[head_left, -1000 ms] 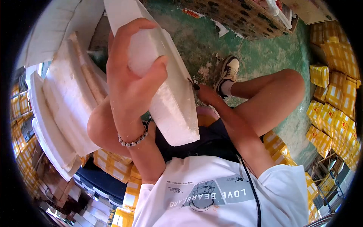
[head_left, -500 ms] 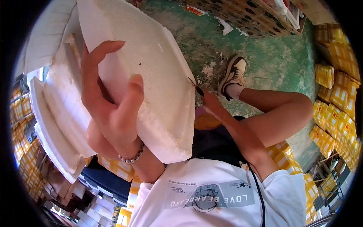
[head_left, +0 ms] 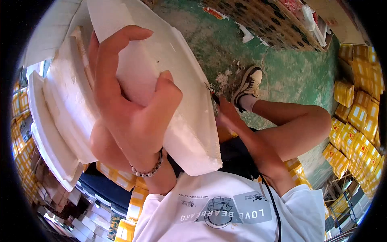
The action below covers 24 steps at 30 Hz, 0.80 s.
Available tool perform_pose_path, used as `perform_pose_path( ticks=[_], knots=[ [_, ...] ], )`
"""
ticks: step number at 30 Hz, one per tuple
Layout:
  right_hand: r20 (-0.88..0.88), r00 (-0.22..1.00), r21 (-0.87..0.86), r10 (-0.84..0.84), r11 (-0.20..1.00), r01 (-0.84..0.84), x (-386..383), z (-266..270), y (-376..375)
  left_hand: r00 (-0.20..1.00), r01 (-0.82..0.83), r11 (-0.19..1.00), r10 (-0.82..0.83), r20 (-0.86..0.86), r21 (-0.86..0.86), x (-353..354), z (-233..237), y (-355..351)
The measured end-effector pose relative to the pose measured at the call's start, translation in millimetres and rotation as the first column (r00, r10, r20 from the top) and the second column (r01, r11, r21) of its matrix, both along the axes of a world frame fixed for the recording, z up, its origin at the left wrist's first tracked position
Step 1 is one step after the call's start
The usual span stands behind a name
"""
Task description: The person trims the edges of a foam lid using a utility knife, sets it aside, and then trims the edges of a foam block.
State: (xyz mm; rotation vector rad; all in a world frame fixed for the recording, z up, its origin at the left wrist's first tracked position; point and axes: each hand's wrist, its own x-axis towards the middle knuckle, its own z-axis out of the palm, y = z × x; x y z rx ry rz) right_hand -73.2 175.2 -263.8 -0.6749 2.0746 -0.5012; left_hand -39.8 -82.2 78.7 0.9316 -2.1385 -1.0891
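Observation:
My left hand [head_left: 133, 94], with a beaded bracelet at the wrist, is closed around the edge of a thick white foam slab [head_left: 183, 117]. Its fingers curl over the upper side and the thumb presses on the near face. The slab is tilted and reaches down to my lap. At the slab's far right edge, my right hand [head_left: 227, 115] grips a thin tool with a dark handle [head_left: 215, 97]. The tool's tip is at the foam edge; its exact kind is too small to make out. The slab partly hides my right fingers.
More white foam pieces [head_left: 66, 103] stand on the left. Foam crumbs [head_left: 221, 78] lie on the green floor [head_left: 294, 74] by my shoe [head_left: 248, 86]. Yellow-and-white taped boxes [head_left: 358, 133] are stacked at the right, and a patterned carton [head_left: 282, 24] stands at the top.
My left hand and the slab have shifted slightly right in view, with the slab's lower end lower. My right hand and the tool have moved slightly down and right, staying at the slab's edge.

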Motion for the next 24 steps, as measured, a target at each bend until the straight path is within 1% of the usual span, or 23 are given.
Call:
perform_pose_path(
  ticks=[1,2,3,4,5,7,9,10,11,13,14,15,16,17,18,19,22,23,24],
  knots=[
    [-0.069,0.998,-0.051,0.002,0.999,-0.006,6.4,-13.2,1.9,1.0,-0.001,1.0,0.001,0.002,0.001,-1.3,-2.6,-1.9],
    [-0.065,0.998,-0.049,0.003,0.999,-0.007,7.6,-10.3,-3.1,0.999,0.043,0.995,-0.045,-0.025,-0.092,-3.1,-6.6,-4.7],
    [-0.004,0.997,-0.001,-0.072,0.997,0.072,7.6,-4.2,-11.7,0.995,0.083,0.979,-0.093,-0.048,-0.185,-4.0,-9.2,-6.8],
    [0.052,0.987,0.05,-0.149,0.988,0.147,6.0,-0.7,-19.2,0.995,0.081,0.979,-0.091,-0.045,-0.186,-5.1,-10.5,-7.5],
    [0.055,0.987,0.05,-0.148,0.988,0.145,4.0,-3.4,-22.6,0.993,0.08,0.978,-0.095,-0.069,-0.193,-6.3,-11.6,-7.1],
    [0.076,0.991,0.118,-0.11,0.988,0.1,0.7,-7.4,-26.5,0.991,0.077,0.977,-0.096,-0.09,-0.198,-5.5,-10.1,-6.3],
    [0.048,0.994,0.086,-0.1,0.992,0.095,1.2,-10.7,-20.4,0.999,0.047,0.996,-0.048,-0.011,-0.076,-2.4,-3.9,-5.5],
    [0.016,0.996,0.054,-0.091,0.995,0.09,1.4,-11.5,-15.7,0.999,0.047,0.996,-0.048,-0.012,-0.071,-2.3,-3.9,-6.2],
    [0.014,0.996,0.057,-0.088,0.995,0.087,1.2,-4.8,-12.3,0.997,0.072,0.995,-0.074,-0.034,-0.064,-2.2,-4.6,-7.3],
    [0.057,0.995,0.057,-0.086,0.995,0.083,4.1,14.8,-4.2,0.994,0.09,0.995,-0.093,-0.053,-0.051,-0.7,-4.1,-7.7],
    [0.057,0.995,0.06,-0.086,0.995,0.083,7.9,5.1,-0.5,0.995,0.1,0.991,-0.102,-0.014,-0.089,-1.1,-3.5,-8.4],
    [-0.038,0.996,-0.099,-0.075,0.993,0.071,14.7,-14.6,4.7,0.993,0.115,0.985,-0.113,0.022,-0.129,-1.9,-3.4,-9.4],
    [-0.134,0.988,-0.254,-0.08,0.966,0.044,18.5,-29.9,7.4,0.993,0.12,0.984,-0.119,0.017,-0.129,-3.1,-6.0,-11.2],
    [-0.139,0.987,-0.255,-0.086,0.966,0.048,20.3,-39.7,3.4,0.99,0.132,0.971,-0.138,-0.017,-0.197,-4.5,-10.5,-13.1],
    [-0.038,0.984,-0.218,-0.174,0.962,0.162,22.6,-46.7,-5.8,0.987,0.138,0.955,-0.156,-0.049,-0.264,-5.5,-13.1,-14.0],
    [0.063,0.963,-0.169,-0.262,0.948,0.268,24.2,-51.4,-9.6,0.986,0.138,0.954,-0.156,-0.051,-0.265,-5.7,-11.7,-13.1],
    [0.027,0.977,-0.129,-0.214,0.968,0.215,27.5,-47.3,-5.2,0.993,0.114,0.964,-0.117,0.005,-0.241,-3.6,-5.1,-10.6],
    [0.028,0.976,-0.124,-0.215,0.968,0.217,28.8,-42.6,-1.7,0.994,0.108,0.979,-0.11,-0.002,-0.175,-1.1,-4.2,-11.0],
    [0.023,0.986,-0.069,-0.167,0.983,0.168,26.9,-37.9,1.2,0.995,0.098,0.989,-0.1,-0.012,-0.11,-0.1,-3.7,-11.2]
  ],
)
